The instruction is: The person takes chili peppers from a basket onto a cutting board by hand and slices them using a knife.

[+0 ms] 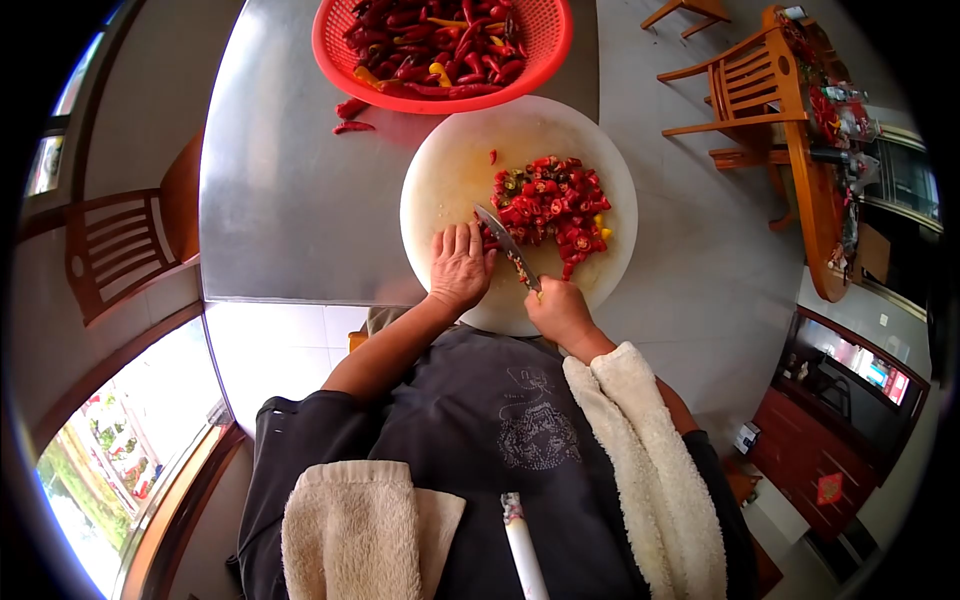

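Right there on the white round board [430,195], the chopped red peppers [545,205] lie in a loose heap, mostly to the right of centre, with a couple of yellow bits at the heap's right side and one stray red piece lying apart, beyond it. The knife [510,245] slants across the near left edge of the heap, pale seeds stuck to its blade. The right hand [560,310] is closed firmly around the knife's handle. Just left of the blade, the left hand [460,265] rests with its fingers together and bent down toward the board, red pieces right beside them; from here I can't tell whether it pins anything underneath. The board sits at the near edge of a metal table [280,220]. Beyond it stands a red plastic colander [548,50] full of whole peppers [430,50], mostly red, a few yellow, and two loose peppers [352,127] lie on the metal beside it. The person wears a dark printed shirt [450,420], with a pale towel [350,530] over each side, and a cigarette [525,555] with an ashy tip juts in front. Off to the left I see a wooden chair [120,240]; to the right, a cluttered wooden table [822,220].
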Demonstrator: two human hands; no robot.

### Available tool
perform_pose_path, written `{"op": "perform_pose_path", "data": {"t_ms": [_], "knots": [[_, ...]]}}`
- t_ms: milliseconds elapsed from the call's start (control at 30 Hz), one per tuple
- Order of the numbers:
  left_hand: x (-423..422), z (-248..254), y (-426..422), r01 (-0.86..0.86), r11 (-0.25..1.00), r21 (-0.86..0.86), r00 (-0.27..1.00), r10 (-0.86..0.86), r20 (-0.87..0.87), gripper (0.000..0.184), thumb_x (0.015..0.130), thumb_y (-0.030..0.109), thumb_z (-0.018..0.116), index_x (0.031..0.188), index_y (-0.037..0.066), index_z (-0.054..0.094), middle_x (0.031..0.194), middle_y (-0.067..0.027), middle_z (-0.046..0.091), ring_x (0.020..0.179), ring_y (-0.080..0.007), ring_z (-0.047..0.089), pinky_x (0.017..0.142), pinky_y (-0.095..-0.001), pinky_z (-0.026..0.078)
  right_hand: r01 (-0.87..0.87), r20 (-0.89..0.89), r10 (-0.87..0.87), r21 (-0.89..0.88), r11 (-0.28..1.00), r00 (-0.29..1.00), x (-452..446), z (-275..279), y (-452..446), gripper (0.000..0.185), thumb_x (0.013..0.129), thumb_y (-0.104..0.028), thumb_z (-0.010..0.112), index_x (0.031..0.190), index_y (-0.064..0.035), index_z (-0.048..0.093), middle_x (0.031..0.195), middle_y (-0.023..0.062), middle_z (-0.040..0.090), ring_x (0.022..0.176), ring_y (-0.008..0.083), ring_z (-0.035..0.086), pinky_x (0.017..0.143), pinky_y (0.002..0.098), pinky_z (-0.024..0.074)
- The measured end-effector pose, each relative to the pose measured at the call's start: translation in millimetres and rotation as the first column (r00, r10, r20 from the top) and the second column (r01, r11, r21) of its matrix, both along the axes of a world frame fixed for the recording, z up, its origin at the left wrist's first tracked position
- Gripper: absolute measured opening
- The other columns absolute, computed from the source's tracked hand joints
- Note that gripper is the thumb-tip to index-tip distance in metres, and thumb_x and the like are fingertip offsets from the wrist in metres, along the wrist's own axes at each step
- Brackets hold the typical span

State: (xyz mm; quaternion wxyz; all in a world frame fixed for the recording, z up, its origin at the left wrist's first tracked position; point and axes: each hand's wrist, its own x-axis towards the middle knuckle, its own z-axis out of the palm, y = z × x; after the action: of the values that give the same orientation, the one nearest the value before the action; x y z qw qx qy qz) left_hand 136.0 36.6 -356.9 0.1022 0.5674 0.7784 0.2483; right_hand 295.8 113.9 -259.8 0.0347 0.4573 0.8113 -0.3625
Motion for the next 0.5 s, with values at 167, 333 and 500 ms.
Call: {"op": "perform_pose_path", "data": {"t_ms": [167, 333, 500], "knots": [[0, 1, 3, 0.001, 1.0, 0.028, 1.0, -0.001, -0.022, 0.053, 0.084, 0.023, 0.062, 0.126, -0.005, 0.049, 0.117, -0.0185, 0.051, 0.111, -0.0355, 0.047, 0.1, -0.0479, 0.034, -0.046, 0.048, 0.047, -0.011, 0.999, 0.998, 1, 4, -1, 0.02, 0.082, -0.015, 0.058, 0.082, 0.0042, 0.062, 0.072, 0.0268, 0.063, 0.071, 0.0446, 0.063, 0.067, 0.0511, 0.051], [-1, -2, 6, 0.03, 0.999, 0.017, 0.998, -0.029, -0.058, 0.045, 0.082, 0.023, 0.063, 0.117, -0.005, 0.054, 0.113, -0.017, 0.052, 0.109, -0.0344, 0.047, 0.097, -0.0464, 0.036, -0.004, 0.044, 0.007, -0.067, 0.998, 0.999, -10, 2, 0, 0.02, 0.083, -0.015, 0.057, 0.082, 0.0041, 0.063, 0.077, 0.0288, 0.064, 0.075, 0.0455, 0.064, 0.069, 0.0514, 0.0512], [0, -5, 8, 0.017, 0.996, 0.082, 0.994, -0.008, -0.108, 0.042, 0.081, 0.023, 0.064, 0.114, -0.002, 0.056, 0.112, -0.0158, 0.052, 0.108, -0.0337, 0.047, 0.096, -0.0462, 0.037, -0.226, -0.013, 0.239, 0.278, 0.934, 0.971, -37, -6, 10, 0.009, 0.081, -0.013, 0.058, 0.08, -0.004, 0.06, 0.076, 0.0182, 0.061, 0.072, 0.0359, 0.061, 0.065, 0.0457, 0.0488]]}}
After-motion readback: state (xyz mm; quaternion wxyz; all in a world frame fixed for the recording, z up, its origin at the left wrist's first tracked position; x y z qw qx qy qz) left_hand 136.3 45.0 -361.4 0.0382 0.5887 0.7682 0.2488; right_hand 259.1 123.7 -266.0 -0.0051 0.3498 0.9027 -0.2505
